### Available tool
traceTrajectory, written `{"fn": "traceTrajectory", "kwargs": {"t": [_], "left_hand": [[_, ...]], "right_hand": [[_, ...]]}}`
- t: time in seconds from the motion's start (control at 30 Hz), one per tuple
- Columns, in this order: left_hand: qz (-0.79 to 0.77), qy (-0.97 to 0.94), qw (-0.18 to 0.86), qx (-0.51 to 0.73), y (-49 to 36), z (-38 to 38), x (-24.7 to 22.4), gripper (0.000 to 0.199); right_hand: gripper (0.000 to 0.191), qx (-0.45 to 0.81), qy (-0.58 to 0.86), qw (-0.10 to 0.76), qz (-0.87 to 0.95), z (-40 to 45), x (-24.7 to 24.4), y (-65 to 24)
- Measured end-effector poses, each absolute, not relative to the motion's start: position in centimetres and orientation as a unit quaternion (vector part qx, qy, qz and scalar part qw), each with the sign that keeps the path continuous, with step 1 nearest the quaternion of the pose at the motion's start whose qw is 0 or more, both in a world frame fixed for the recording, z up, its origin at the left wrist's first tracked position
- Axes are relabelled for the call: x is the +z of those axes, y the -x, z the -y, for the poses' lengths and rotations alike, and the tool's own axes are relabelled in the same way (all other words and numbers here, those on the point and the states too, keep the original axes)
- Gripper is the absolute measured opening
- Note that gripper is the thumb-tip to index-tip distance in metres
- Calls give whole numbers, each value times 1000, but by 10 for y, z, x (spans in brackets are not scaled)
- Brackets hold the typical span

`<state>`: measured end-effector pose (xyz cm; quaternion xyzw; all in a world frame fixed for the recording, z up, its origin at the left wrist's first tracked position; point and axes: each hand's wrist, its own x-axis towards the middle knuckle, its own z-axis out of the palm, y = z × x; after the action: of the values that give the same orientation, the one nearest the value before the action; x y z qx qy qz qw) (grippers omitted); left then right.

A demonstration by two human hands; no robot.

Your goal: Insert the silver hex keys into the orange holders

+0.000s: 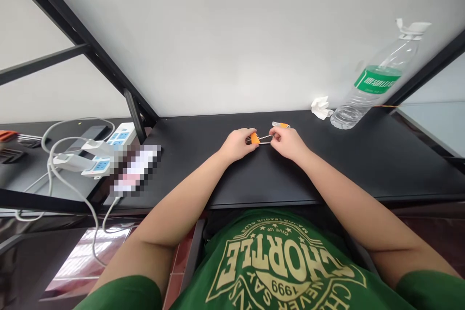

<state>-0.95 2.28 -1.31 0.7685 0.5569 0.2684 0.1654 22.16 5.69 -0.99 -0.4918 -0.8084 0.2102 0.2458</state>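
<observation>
My left hand [238, 145] pinches a small orange toothed piece [255, 138] at its fingertips. My right hand [286, 144] grips the other end of a thin metal wire loop [265, 139] stretched between the two hands. Just beyond my right fingers sticks out a second orange piece with silver tips [281, 125]; part of it is hidden by the hand. Both hands rest low over the black desk [312, 167]. What the orange parts are exactly is too small to tell.
A plastic water bottle with a green label [374, 82] and a crumpled tissue [321, 108] lie at the desk's far right. On the left are a white power strip with plugs [121, 135], white cables [92, 218], a pixelated patch and an orange-handled tool [7, 135].
</observation>
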Motion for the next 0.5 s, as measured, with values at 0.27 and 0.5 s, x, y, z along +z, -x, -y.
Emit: {"fn": "traceTrajectory", "kwargs": {"t": [0.27,0.5], "left_hand": [[-576,-749,163,284,19,-26,-16,51],[-543,-756,177,320,13,-21,-10,54]], "right_hand": [[12,193,539,143,808,-71,-11,-235],[13,146,470,113,863,-56,-19,-222]]}}
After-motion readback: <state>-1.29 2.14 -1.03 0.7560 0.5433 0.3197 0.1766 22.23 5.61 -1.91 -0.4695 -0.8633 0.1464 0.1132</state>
